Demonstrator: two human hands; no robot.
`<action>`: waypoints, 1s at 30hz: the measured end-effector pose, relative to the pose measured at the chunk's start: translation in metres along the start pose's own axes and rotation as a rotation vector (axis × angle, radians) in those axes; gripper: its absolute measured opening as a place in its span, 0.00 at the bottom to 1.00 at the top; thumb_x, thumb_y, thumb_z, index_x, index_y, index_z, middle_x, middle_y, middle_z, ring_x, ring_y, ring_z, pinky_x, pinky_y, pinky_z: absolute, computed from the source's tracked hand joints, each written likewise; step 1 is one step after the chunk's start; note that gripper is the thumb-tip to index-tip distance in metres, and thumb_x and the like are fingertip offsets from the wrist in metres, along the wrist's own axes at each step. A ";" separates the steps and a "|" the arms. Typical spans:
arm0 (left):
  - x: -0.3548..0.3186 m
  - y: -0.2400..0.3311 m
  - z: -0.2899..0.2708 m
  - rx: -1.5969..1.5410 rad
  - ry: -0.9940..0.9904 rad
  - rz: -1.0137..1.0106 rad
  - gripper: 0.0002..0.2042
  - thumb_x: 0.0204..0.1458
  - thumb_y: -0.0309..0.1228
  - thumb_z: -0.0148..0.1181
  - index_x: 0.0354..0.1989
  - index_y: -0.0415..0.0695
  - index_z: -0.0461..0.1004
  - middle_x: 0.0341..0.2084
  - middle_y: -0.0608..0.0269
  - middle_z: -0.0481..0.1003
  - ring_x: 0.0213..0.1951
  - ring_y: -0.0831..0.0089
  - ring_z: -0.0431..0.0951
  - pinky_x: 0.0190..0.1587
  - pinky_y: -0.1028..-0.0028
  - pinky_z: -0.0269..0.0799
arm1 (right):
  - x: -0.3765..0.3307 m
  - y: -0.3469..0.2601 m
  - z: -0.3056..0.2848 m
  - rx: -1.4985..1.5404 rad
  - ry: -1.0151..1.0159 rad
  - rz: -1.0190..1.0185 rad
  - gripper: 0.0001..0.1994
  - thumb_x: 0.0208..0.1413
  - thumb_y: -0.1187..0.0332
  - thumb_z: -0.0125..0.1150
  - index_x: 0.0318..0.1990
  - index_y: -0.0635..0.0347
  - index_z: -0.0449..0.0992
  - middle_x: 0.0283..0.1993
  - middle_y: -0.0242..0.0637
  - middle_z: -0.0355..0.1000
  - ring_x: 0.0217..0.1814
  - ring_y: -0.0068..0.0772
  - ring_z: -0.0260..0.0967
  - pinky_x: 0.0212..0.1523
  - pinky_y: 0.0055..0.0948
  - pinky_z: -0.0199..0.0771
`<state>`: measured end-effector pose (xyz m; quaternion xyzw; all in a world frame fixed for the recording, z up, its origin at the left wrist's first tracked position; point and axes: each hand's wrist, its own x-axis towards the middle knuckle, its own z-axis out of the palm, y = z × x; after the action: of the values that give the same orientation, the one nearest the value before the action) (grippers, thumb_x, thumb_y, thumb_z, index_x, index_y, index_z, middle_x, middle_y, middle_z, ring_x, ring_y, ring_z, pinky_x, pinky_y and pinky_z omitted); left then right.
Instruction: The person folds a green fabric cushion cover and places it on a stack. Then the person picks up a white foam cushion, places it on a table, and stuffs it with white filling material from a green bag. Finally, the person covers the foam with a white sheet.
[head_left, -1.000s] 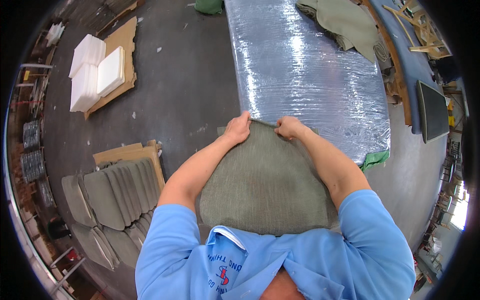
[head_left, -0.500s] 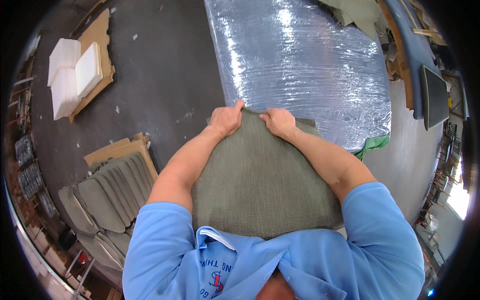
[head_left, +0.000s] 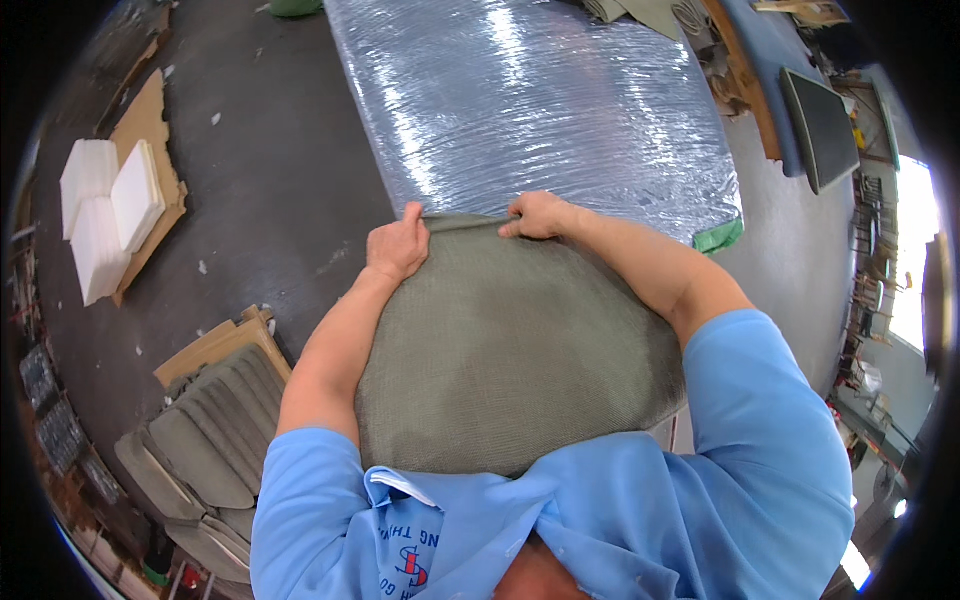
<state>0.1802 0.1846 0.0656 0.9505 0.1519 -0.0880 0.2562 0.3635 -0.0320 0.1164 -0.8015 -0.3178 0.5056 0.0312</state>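
Observation:
A grey-green woven upholstery fabric [head_left: 520, 340] is drawn over a broad, rounded seat cushion shape held against my front. What lies under the cloth is hidden. My left hand [head_left: 399, 246] grips the far left corner of the fabric, its thumb pointing up and fingers curled over the side. At the far edge, my right hand [head_left: 537, 217] pinches the fabric between thumb and fingers, to the right of the left hand. A folded lip of cloth runs between the two hands. Just beyond them lies a plastic-wrapped tabletop surface [head_left: 540, 110].
On the floor at left, white foam blocks [head_left: 110, 215] rest on cardboard. Several grey-green padded cushions [head_left: 205, 430] are stacked at lower left. Green cloth [head_left: 718, 236] hangs at the wrapped surface's corner; fabric pieces [head_left: 640, 12] lie at its far end. A dark panel [head_left: 818, 130] leans at right.
My hands have moved farther apart along the far edge, the left one to the left corner. The fabric now looks wider and flatter across the top. The view has shifted somewhat.

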 end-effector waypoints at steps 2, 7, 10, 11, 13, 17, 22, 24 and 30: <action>-0.004 -0.006 0.007 0.012 0.030 -0.019 0.10 0.64 0.39 0.48 0.49 0.51 0.66 0.24 0.46 0.80 0.30 0.41 0.81 0.35 0.47 0.75 | -0.007 0.005 0.006 -0.050 0.075 -0.100 0.26 0.63 0.46 0.58 0.55 0.59 0.79 0.55 0.51 0.77 0.61 0.53 0.72 0.60 0.47 0.72; -0.004 -0.006 0.012 -0.059 0.082 -0.044 0.13 0.65 0.45 0.50 0.45 0.50 0.66 0.23 0.47 0.80 0.29 0.42 0.81 0.35 0.47 0.74 | -0.006 0.009 0.035 -0.025 0.322 -0.129 0.22 0.70 0.49 0.49 0.44 0.60 0.76 0.45 0.48 0.76 0.53 0.57 0.73 0.53 0.51 0.73; 0.002 -0.008 0.013 -0.086 0.103 -0.058 0.14 0.65 0.46 0.50 0.44 0.49 0.65 0.23 0.47 0.79 0.30 0.41 0.81 0.34 0.48 0.73 | 0.006 0.012 0.034 -0.018 0.358 -0.110 0.21 0.69 0.49 0.49 0.45 0.58 0.77 0.46 0.48 0.76 0.53 0.57 0.73 0.54 0.51 0.73; 0.000 -0.006 0.013 -0.069 0.089 -0.068 0.14 0.65 0.46 0.51 0.44 0.49 0.65 0.23 0.47 0.80 0.30 0.41 0.81 0.35 0.47 0.73 | 0.006 0.012 0.036 -0.034 0.368 -0.120 0.21 0.69 0.49 0.50 0.45 0.58 0.77 0.46 0.48 0.75 0.54 0.56 0.73 0.54 0.51 0.73; -0.001 -0.002 0.007 -0.033 0.074 -0.068 0.14 0.65 0.46 0.52 0.45 0.48 0.65 0.23 0.48 0.80 0.30 0.41 0.81 0.35 0.47 0.73 | 0.004 0.014 0.035 -0.040 0.365 -0.152 0.20 0.69 0.49 0.51 0.46 0.58 0.77 0.47 0.48 0.75 0.56 0.55 0.72 0.56 0.50 0.72; -0.012 0.003 -0.027 0.106 0.097 -0.065 0.20 0.63 0.46 0.55 0.54 0.45 0.67 0.35 0.45 0.80 0.40 0.45 0.81 0.42 0.51 0.74 | -0.023 0.023 0.013 0.040 0.319 -0.131 0.23 0.65 0.50 0.57 0.60 0.52 0.72 0.61 0.52 0.67 0.64 0.54 0.67 0.63 0.48 0.69; -0.093 -0.025 -0.089 -0.521 -0.372 -0.569 0.41 0.57 0.55 0.64 0.72 0.44 0.57 0.61 0.37 0.68 0.63 0.49 0.71 0.57 0.52 0.71 | -0.145 0.049 -0.045 0.071 0.155 0.224 0.43 0.55 0.44 0.69 0.73 0.55 0.61 0.73 0.54 0.56 0.74 0.54 0.59 0.70 0.48 0.67; -0.122 0.007 -0.108 -0.604 -0.466 -0.655 0.49 0.53 0.56 0.67 0.76 0.43 0.49 0.68 0.34 0.59 0.70 0.47 0.61 0.64 0.51 0.65 | -0.174 0.056 -0.043 0.590 -0.171 0.308 0.48 0.53 0.42 0.70 0.74 0.58 0.56 0.74 0.58 0.54 0.76 0.56 0.57 0.69 0.51 0.68; -0.105 0.023 -0.095 -0.777 -0.542 -0.982 0.62 0.47 0.58 0.72 0.77 0.33 0.37 0.75 0.33 0.43 0.77 0.45 0.45 0.73 0.49 0.51 | -0.148 0.050 -0.027 0.803 -0.321 0.424 0.53 0.50 0.40 0.72 0.74 0.66 0.54 0.74 0.61 0.56 0.76 0.57 0.56 0.69 0.51 0.67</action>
<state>0.0981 0.1885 0.1830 0.5549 0.5166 -0.3679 0.5384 0.3674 -0.1447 0.2281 -0.6851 0.0724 0.7009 0.1849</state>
